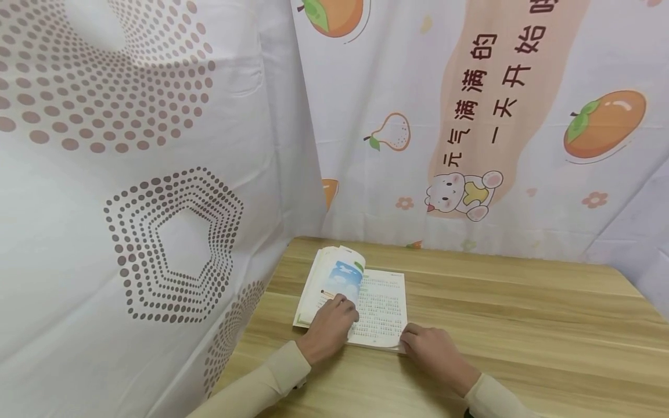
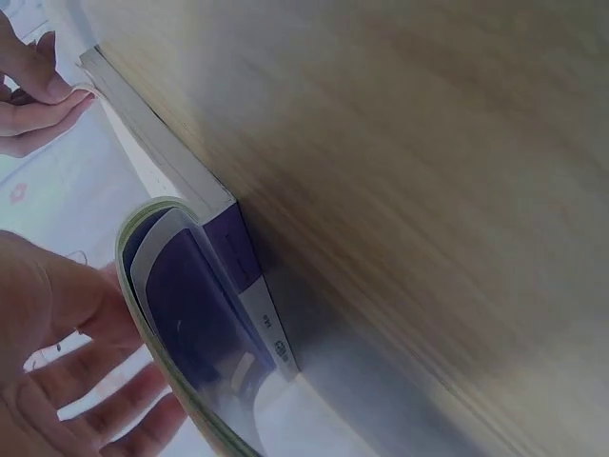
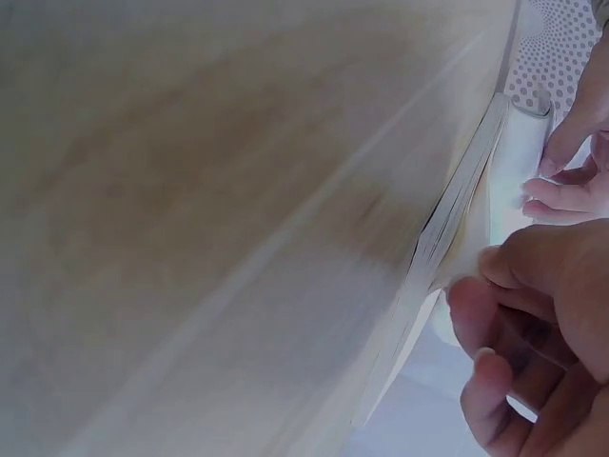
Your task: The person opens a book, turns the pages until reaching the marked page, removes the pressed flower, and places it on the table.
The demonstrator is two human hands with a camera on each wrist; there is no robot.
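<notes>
An open book (image 1: pixel 380 296) lies on the wooden table, its right page printed with lines of text. The left-hand pages (image 1: pixel 342 278) curve upward and show a blue sky picture. My left hand (image 1: pixel 330 326) rests against these curved pages near the spine; in the left wrist view its fingers (image 2: pixel 114 390) are loosely bent and spread behind the bowed pages. At the lower right corner my right hand (image 1: pixel 431 348) pinches the page edge between thumb and index finger, and the right wrist view shows the lifted page corner (image 3: pixel 461 267) there.
The wooden table (image 1: pixel 522 325) extends to the right of the book. A white curtain with dot patterns (image 1: pixel 177 244) hangs close on the left, and another with fruit prints and writing (image 1: pixel 397 191) hangs behind the table.
</notes>
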